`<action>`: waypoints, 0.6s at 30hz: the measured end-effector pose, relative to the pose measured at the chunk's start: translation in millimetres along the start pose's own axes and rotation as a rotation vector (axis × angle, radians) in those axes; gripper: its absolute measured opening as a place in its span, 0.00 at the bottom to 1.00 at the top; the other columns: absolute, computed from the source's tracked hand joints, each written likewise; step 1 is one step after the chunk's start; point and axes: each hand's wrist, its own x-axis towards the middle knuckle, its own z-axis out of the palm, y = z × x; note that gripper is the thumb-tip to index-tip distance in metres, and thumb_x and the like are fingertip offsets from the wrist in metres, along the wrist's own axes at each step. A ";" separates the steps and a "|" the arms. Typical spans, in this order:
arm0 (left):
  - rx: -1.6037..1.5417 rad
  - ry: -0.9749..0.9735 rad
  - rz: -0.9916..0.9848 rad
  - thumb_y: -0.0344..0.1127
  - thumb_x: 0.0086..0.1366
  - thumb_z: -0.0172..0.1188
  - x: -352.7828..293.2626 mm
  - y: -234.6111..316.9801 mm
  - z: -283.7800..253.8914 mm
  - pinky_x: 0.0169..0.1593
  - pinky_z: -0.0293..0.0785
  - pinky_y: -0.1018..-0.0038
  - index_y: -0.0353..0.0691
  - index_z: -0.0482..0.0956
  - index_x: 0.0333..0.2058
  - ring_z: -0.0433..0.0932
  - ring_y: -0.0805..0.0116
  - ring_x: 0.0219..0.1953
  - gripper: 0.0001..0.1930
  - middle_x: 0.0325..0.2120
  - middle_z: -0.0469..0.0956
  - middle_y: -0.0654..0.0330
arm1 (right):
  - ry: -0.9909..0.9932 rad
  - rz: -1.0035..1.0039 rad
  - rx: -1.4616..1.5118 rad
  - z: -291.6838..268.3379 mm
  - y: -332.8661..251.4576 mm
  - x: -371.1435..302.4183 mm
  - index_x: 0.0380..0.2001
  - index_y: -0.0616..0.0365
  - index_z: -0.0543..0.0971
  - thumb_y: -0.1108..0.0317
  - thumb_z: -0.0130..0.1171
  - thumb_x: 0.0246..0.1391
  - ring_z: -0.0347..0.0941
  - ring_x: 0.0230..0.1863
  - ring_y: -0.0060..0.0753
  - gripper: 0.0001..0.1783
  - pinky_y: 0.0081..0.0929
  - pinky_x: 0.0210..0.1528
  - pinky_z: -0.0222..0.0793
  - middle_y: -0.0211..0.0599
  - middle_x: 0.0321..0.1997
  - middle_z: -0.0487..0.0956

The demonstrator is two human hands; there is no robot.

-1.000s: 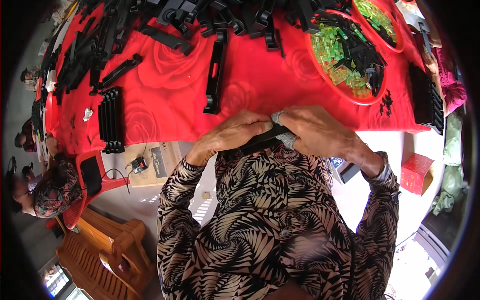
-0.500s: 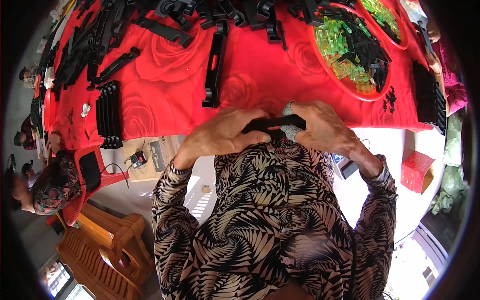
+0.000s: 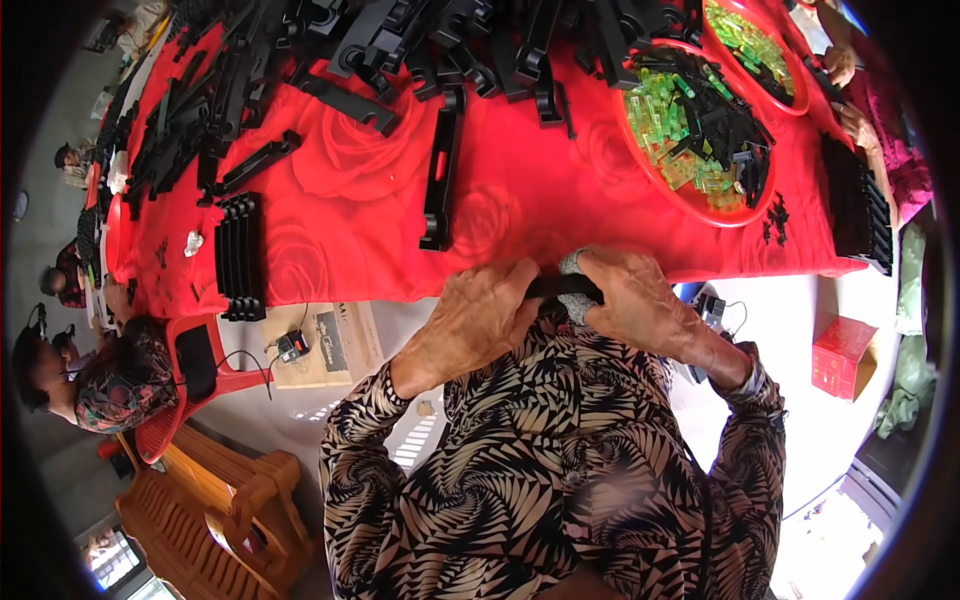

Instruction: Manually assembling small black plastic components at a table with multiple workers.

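Note:
Both hands meet just off the near edge of the red table, close to my body. Between them they hold a long black plastic part [image 3: 560, 287], mostly covered by my fingers. My left hand [image 3: 474, 318] is closed round its left end. My right hand [image 3: 640, 305] grips the other end, with a grey knitted wrap [image 3: 574, 304] on one of its digits. On the cloth just beyond lies another long black part [image 3: 438, 185] with a slot along it. Several like parts stand in a row [image 3: 239, 255] at the left edge.
Loose black parts [image 3: 390, 40] are heaped across the far side. A red-rimmed basket [image 3: 722, 222] at the right holds green vials and small black pieces, with a second basket [image 3: 803, 108] behind. More black parts [image 3: 858, 205] are stacked right. Another person [image 3: 120, 375] sits left.
My left hand has shifted right and closed further over the black part, hiding more of it. The view has tilted, so the table and both hands appear lower.

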 end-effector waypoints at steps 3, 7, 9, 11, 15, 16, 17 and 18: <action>0.000 0.013 -0.016 0.28 0.57 0.62 -0.8 -0.6 4.8 0.32 0.71 0.56 0.37 0.72 0.41 0.77 0.44 0.30 0.12 0.26 0.77 0.46 | -0.008 -0.002 0.034 -0.1 0.5 1.0 0.38 0.62 0.74 0.73 0.60 0.44 0.74 0.37 0.60 0.15 0.49 0.40 0.69 0.52 0.32 0.77; -0.057 -0.053 -0.022 0.27 0.57 0.61 -2.0 -4.1 7.9 0.31 0.71 0.56 0.36 0.73 0.42 0.77 0.44 0.29 0.13 0.24 0.77 0.46 | -0.185 0.024 0.046 -6.0 -6.3 2.1 0.39 0.64 0.69 0.74 0.58 0.43 0.74 0.42 0.58 0.17 0.50 0.43 0.68 0.51 0.37 0.75; -0.072 -0.085 -0.008 0.27 0.57 0.60 -4.7 -4.5 10.2 0.30 0.71 0.56 0.36 0.73 0.43 0.77 0.44 0.26 0.14 0.22 0.76 0.46 | -0.232 0.057 0.079 -2.8 -5.2 -0.8 0.41 0.64 0.68 0.74 0.57 0.44 0.73 0.43 0.59 0.18 0.50 0.44 0.67 0.53 0.38 0.75; -0.123 -0.133 -0.015 0.28 0.57 0.60 -5.4 -2.9 8.0 0.29 0.70 0.57 0.36 0.73 0.44 0.76 0.45 0.24 0.15 0.21 0.76 0.46 | -0.273 0.064 0.115 -1.6 -5.4 -1.9 0.41 0.65 0.68 0.74 0.57 0.44 0.73 0.43 0.60 0.19 0.51 0.44 0.67 0.54 0.38 0.75; -0.272 -0.218 -0.014 0.30 0.58 0.61 -4.8 -4.5 7.3 0.28 0.70 0.59 0.36 0.73 0.45 0.76 0.46 0.22 0.15 0.19 0.76 0.47 | -0.352 0.035 0.177 -3.0 -2.7 -3.0 0.42 0.65 0.67 0.74 0.58 0.44 0.72 0.41 0.61 0.20 0.52 0.43 0.66 0.55 0.34 0.75; -0.302 -0.227 -0.012 0.30 0.58 0.61 -6.8 -3.4 8.3 0.28 0.69 0.59 0.36 0.73 0.45 0.76 0.46 0.21 0.16 0.19 0.76 0.47 | -0.381 0.021 0.194 -2.2 0.5 -4.1 0.42 0.65 0.67 0.74 0.58 0.44 0.73 0.41 0.61 0.20 0.52 0.43 0.66 0.54 0.33 0.75; -0.299 -0.221 -0.001 0.29 0.60 0.60 -9.3 0.0 7.1 0.28 0.70 0.60 0.35 0.73 0.46 0.77 0.46 0.23 0.15 0.22 0.77 0.46 | -0.357 -0.006 0.159 0.1 3.9 -6.1 0.40 0.66 0.68 0.74 0.58 0.43 0.73 0.38 0.61 0.18 0.53 0.39 0.67 0.54 0.30 0.76; -0.297 -0.185 -0.001 0.29 0.60 0.59 -10.1 1.5 8.7 0.28 0.71 0.60 0.35 0.73 0.46 0.77 0.46 0.23 0.15 0.22 0.77 0.46 | -0.323 -0.070 0.116 -0.2 5.8 -6.5 0.39 0.67 0.69 0.74 0.57 0.43 0.74 0.38 0.61 0.18 0.53 0.38 0.68 0.53 0.30 0.76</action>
